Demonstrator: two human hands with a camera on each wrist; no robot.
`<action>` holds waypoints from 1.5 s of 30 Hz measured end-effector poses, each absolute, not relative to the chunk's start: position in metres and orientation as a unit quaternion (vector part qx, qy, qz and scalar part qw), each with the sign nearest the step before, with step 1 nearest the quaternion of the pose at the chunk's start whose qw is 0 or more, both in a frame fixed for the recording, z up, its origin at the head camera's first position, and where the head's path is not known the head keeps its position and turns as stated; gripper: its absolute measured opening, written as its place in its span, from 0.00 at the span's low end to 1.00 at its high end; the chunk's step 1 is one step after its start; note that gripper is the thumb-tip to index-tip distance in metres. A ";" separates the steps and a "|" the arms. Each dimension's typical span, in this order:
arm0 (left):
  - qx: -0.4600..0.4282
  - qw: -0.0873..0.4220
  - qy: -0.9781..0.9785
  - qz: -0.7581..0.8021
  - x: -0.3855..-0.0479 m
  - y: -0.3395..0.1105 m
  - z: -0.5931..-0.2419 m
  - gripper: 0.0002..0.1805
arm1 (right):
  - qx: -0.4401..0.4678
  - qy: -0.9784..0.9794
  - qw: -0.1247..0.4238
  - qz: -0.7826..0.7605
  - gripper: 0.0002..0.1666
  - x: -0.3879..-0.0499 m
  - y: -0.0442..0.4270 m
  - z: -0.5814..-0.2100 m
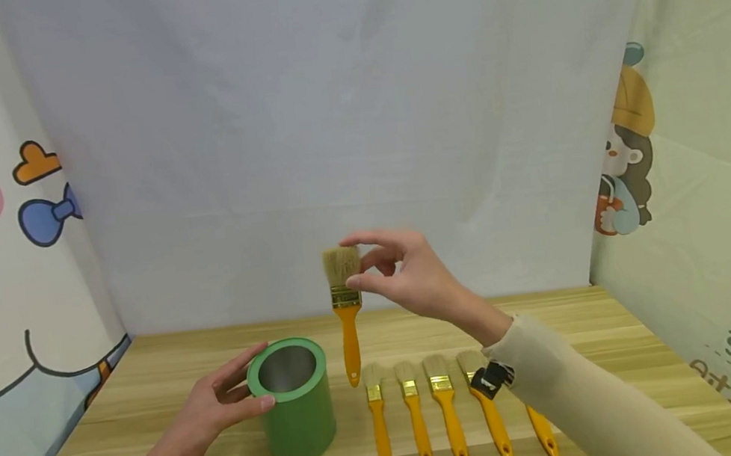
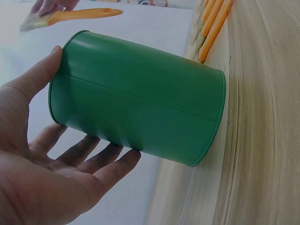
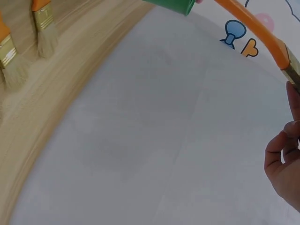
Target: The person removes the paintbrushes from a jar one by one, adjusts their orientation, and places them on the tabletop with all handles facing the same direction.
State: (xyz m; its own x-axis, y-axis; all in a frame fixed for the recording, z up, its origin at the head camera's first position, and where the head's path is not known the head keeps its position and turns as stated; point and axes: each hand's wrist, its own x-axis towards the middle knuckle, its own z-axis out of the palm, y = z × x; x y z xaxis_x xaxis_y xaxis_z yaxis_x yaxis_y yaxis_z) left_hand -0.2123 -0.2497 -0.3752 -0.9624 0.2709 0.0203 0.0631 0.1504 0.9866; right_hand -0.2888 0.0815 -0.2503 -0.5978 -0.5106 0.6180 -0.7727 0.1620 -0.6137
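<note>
In the head view, a green can (image 1: 300,423) stands upright on the wooden table, its mouth facing up with bare metal inside. My left hand (image 1: 212,403) holds it from the left, thumb near the rim and fingers behind; the left wrist view shows the same hand (image 2: 61,159) spread around the can's side (image 2: 136,98). Up in the air right of the can hangs a paintbrush (image 1: 350,335), bristles up and orange handle pointing down. My right hand (image 1: 411,275) pinches it near the bristles and metal band. In the right wrist view, part of that hand (image 3: 286,159) shows at the edge.
Several more paintbrushes (image 1: 451,421) lie in a row on the table (image 1: 184,361), right of the can, handles toward me. My right sleeve (image 1: 580,384) covers part of the rightmost ones. A pale cloth (image 1: 325,112) hangs behind, with printed cloths at both sides.
</note>
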 end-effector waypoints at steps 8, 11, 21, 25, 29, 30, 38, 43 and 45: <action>0.111 0.082 0.756 0.639 -0.212 -0.251 -0.375 0.46 | 0.401 -0.768 0.116 0.486 0.26 -0.287 0.103 -0.281; 0.114 0.079 0.757 0.639 -0.212 -0.251 -0.375 0.45 | 0.395 -0.773 0.111 0.484 0.26 -0.286 0.112 -0.290; 0.113 0.074 0.759 0.637 -0.210 -0.254 -0.375 0.45 | 0.361 -0.786 0.091 0.493 0.26 -0.282 0.139 -0.312; 0.114 0.072 0.759 0.637 -0.210 -0.255 -0.375 0.45 | 0.355 -0.793 0.088 0.488 0.26 -0.281 0.152 -0.319; 0.114 0.071 0.761 0.634 -0.210 -0.254 -0.374 0.45 | 0.344 -0.801 0.082 0.484 0.26 -0.280 0.166 -0.326; 0.115 0.070 0.761 0.635 -0.210 -0.254 -0.375 0.45 | 0.339 -0.803 0.079 0.483 0.26 -0.279 0.170 -0.328; 0.122 0.071 0.760 0.635 -0.209 -0.254 -0.375 0.44 | 0.299 -0.820 0.054 0.485 0.26 -0.276 0.198 -0.340; 0.122 0.074 0.759 0.635 -0.209 -0.253 -0.375 0.44 | 0.289 -0.823 0.051 0.486 0.27 -0.273 0.217 -0.345; 0.119 0.076 0.759 0.636 -0.210 -0.252 -0.375 0.44 | 0.282 -0.826 0.049 0.485 0.27 -0.272 0.226 -0.347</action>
